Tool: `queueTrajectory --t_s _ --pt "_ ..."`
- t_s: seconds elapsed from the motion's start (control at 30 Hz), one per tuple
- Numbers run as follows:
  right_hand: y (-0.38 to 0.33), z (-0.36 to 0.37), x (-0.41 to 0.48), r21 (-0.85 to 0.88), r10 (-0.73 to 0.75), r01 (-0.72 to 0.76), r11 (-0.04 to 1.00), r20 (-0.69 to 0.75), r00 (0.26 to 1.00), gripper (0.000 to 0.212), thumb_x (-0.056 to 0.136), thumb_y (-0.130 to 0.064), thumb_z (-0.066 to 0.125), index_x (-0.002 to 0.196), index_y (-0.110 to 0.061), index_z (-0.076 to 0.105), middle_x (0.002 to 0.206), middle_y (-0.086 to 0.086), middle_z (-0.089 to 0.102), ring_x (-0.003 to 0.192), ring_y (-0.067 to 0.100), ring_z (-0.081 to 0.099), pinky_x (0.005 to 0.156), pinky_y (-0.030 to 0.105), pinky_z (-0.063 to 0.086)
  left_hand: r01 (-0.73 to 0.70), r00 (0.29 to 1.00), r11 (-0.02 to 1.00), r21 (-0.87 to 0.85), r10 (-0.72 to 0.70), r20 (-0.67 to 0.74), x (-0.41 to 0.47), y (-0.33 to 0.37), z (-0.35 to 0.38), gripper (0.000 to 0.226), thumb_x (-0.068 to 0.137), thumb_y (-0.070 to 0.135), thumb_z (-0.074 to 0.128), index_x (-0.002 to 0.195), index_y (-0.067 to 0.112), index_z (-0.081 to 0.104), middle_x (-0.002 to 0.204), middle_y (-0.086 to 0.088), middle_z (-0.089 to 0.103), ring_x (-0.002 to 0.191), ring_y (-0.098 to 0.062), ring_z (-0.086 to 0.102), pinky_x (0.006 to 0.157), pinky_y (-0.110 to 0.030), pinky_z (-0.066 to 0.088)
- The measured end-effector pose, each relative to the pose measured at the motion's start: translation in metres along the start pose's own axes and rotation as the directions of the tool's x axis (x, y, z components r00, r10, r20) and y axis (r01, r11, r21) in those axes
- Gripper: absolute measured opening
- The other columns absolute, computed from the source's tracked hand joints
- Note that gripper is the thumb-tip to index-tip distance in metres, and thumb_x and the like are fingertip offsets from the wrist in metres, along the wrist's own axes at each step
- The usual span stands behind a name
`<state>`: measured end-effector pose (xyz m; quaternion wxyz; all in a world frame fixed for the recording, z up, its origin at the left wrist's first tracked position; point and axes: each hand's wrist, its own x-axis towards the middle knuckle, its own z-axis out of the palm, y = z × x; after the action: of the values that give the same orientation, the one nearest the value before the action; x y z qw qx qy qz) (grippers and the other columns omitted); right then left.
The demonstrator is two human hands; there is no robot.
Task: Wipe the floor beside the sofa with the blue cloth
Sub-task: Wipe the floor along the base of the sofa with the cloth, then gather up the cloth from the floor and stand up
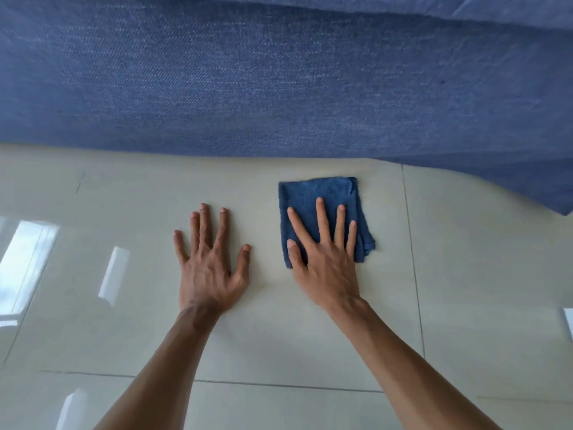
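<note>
Both forearms bare to the frame edge, no sleeves, watch or rings visible; left hand (210,268) and right hand (325,259) ungloved, nails short.

The blue cloth (316,200), folded into a rough rectangle with a frayed right edge, is laid flat on the glossy pale tiled floor (480,274), near the sofa (279,82) base.

The right hand (325,262) lies flat over the near part of the blue cloth (313,197), hiding the fabric beneath its palm and fingers. The sofa (248,82) is cut off by the top, left and right edges. Both forearms run out of the bottom edge. Glare whitens the floor (480,274) at left.
</note>
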<state>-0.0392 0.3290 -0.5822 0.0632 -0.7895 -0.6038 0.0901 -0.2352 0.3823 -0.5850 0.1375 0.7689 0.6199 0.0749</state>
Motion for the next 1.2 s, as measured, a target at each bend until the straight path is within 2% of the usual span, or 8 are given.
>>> queueTrajectory --t_s 0.17,0.43,0.67,0.87,0.93,1.0,1.07,1.2 --pt "0.062 -0.009 -0.045 -0.054 -0.115 0.117 0.992 0.037 0.993 0.055 0.103 -0.057 0.017 0.157 -0.047 0.008 0.17 -0.004 0.0 0.157 0.029 -0.003 0.124 0.054 0.009 0.002 1.0 1.0 -0.017 -0.002 -0.004 0.0 -0.001 -0.002 0.076 0.094 0.059 0.029 0.16 0.025 0.013 0.169 -0.008 -0.001 0.157 -0.024 -0.003 0.124 -0.052 -0.005" --pt "-0.001 0.002 0.026 0.019 0.289 -0.288 0.957 -0.035 0.957 0.06 0.099 -0.053 0.025 0.157 -0.046 0.012 0.17 0.009 0.0 0.153 0.046 -0.006 0.119 0.067 -0.001 -0.004 1.0 1.0 0.002 0.004 0.006 0.0 0.0 -0.001 0.076 0.095 0.058 0.028 0.161 0.024 0.012 0.169 -0.008 -0.003 0.157 -0.024 -0.004 0.124 -0.053 -0.006" --pt "-0.014 0.005 0.004 0.009 0.056 -0.057 0.998 0.027 0.998 0.06 0.1 -0.054 0.025 0.157 -0.046 0.01 0.17 0.007 -0.001 0.153 0.045 -0.01 0.122 0.064 -0.002 -0.01 1.0 1.0 0.007 0.01 0.0 0.0 -0.002 0.001 0.076 0.095 0.059 0.028 0.161 0.025 0.01 0.169 -0.009 -0.002 0.157 -0.025 -0.003 0.124 -0.053 -0.005" --pt "-0.018 -0.016 -0.064 0.057 0.021 -0.032 0.998 0.181 0.983 0.059 0.099 -0.056 0.015 0.157 -0.046 0.006 0.17 0.004 -0.008 0.154 0.04 -0.014 0.124 0.058 -0.004 0.042 0.997 0.997 -0.058 -0.038 0.065 -0.001 0.005 -0.012 0.072 0.097 0.052 0.036 0.16 0.025 0.015 0.169 -0.011 0.002 0.157 -0.028 -0.001 0.125 -0.049 -0.005" --pt "-0.014 -0.032 -0.06 0.189 0.078 -0.099 0.977 0.114 0.99 0.057 0.1 -0.053 0.02 0.153 -0.04 0.034 0.167 0.008 0.018 0.153 0.038 0.016 0.124 0.053 0.015 0.031 0.999 0.991 -0.127 -0.026 0.043 0.003 0.016 -0.018 0.061 0.099 0.037 0.045 0.156 0.02 0.031 0.165 -0.015 0.021 0.154 -0.033 0.015 0.125 -0.048 0.009" --pt "-0.001 -0.052 -0.035 0.27 0.174 -0.151 0.951 -0.061 0.983 0.047 0.101 -0.041 0.036 0.141 -0.025 0.055 0.153 0.01 0.043 0.132 0.036 0.047 0.109 0.049 0.039 -0.068 0.998 0.986 -0.154 0.068 -0.005 0.008 0.033 -0.023 0.049 0.097 0.025 0.052 0.145 0.014 0.05 0.15 -0.013 0.048 0.139 -0.034 0.043 0.115 -0.043 0.032" --pt "0.021 -0.065 -0.005 0.176 0.187 -0.172 0.969 -0.075 0.979 0.042 0.101 -0.028 0.046 0.141 -0.017 0.053 0.149 0.009 0.044 0.122 0.035 0.05 0.099 0.046 0.045 -0.116 0.992 0.969 -0.217 0.122 0.013 0.016 0.054 -0.026 0.042 0.096 0.024 0.054 0.137 0.013 0.059 0.133 -0.011 0.061 0.119 -0.033 0.057 0.101 -0.042 0.045" --pt "0.042 -0.074 0.026 -0.068 0.044 -0.035 0.997 0.138 0.989 0.043 0.098 -0.019 0.051 0.14 -0.014 0.047 0.142 0.007 0.045 0.122 0.032 0.045 0.101 0.043 0.039 -0.023 0.99 0.961 -0.276 0.06 0.127 0.031 0.091 -0.027 0.041 0.097 0.029 0.056 0.135 0.016 0.06 0.124 -0.01 0.06 0.11 -0.031 0.061 0.09 -0.041 0.052"
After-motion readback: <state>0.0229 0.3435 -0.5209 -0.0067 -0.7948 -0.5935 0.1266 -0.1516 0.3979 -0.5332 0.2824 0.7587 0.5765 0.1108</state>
